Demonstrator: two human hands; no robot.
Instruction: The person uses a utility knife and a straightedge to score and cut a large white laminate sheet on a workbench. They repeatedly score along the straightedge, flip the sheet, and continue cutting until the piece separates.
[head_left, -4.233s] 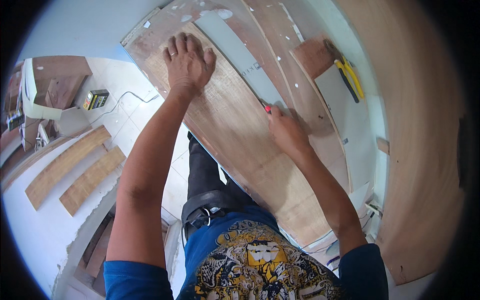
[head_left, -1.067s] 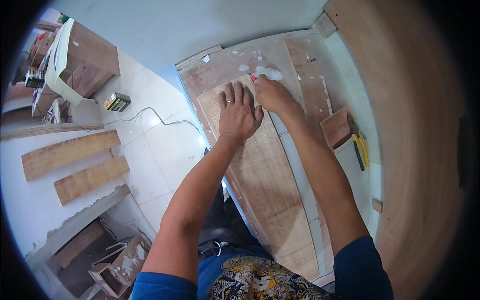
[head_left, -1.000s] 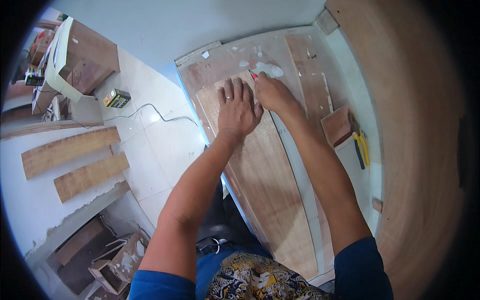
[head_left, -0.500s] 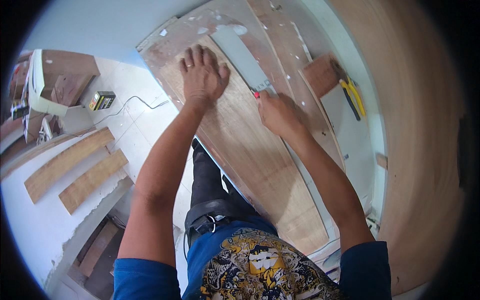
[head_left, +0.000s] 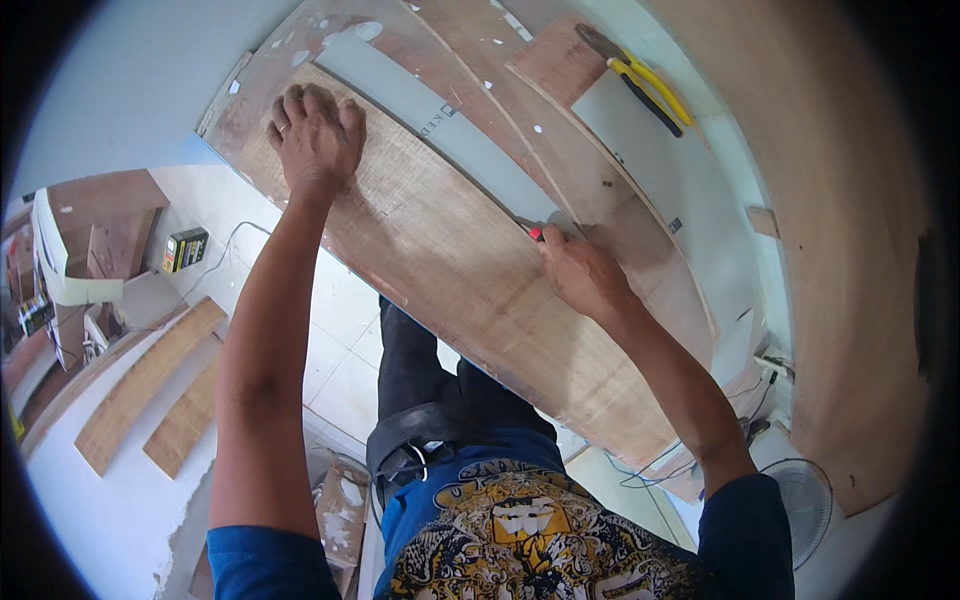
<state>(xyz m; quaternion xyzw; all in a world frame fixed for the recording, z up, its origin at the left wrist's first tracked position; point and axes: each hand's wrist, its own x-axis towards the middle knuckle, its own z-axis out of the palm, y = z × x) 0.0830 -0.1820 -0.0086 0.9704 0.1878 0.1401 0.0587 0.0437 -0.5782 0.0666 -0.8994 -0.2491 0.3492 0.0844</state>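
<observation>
The left hand [head_left: 318, 140] lies flat, fingers spread and released, on the far left end of a long light-brown wooden board [head_left: 430, 240]. On its right edge, the right hand [head_left: 583, 272] clenches a small red-ended tool [head_left: 536, 235].

Left of the hands [head_left: 318, 145] there is a tiled floor [head_left: 340, 312] and a whitish wall [head_left: 120, 100]; right, a brown wooden panel [head_left: 850, 220].
</observation>
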